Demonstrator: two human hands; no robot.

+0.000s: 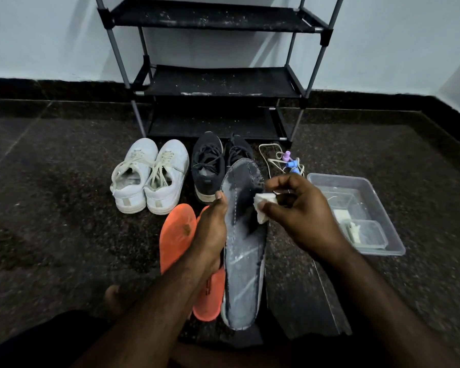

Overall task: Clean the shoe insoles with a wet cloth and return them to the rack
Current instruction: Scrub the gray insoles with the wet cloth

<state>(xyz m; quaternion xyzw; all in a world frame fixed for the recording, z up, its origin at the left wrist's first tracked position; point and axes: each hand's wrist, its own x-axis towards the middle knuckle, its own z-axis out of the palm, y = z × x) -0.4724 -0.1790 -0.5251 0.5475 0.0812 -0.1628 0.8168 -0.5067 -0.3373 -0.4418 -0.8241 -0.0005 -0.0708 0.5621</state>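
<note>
**Wiping the Grey Insole: Procedure in Progress**

We hold the grey insole (243, 251) upright-tilted above the floor (51, 208), in front of the rack (218, 83). Our left hand (210, 232) grasps its left edge near mid-length, thumb on the top face. Our right hand (300, 216) pinches the folded white cloth (262, 208) against the insole's right side, just past the darker, wetted patch.

Recommended technique, as we judge it:

1. Keep the left hand's grasp firm so the insole does not flex away under pressure.
2. Draw the cloth lengthwise from toe toward heel; the lower part shows pale streaks and appears not yet cleaned.
3. Refold the cloth to a clean face once it picks up dirt.
4. Rewet it in the clear tray (393, 235) at our right, which holds water and a smaller container (367, 235).

The orange insoles (175, 235) lie on the floor just beside the left hand. The white shoes (149, 179) and black shoes (210, 168) stand between us and the rack, whose shelves hold no insoles yet.
</note>
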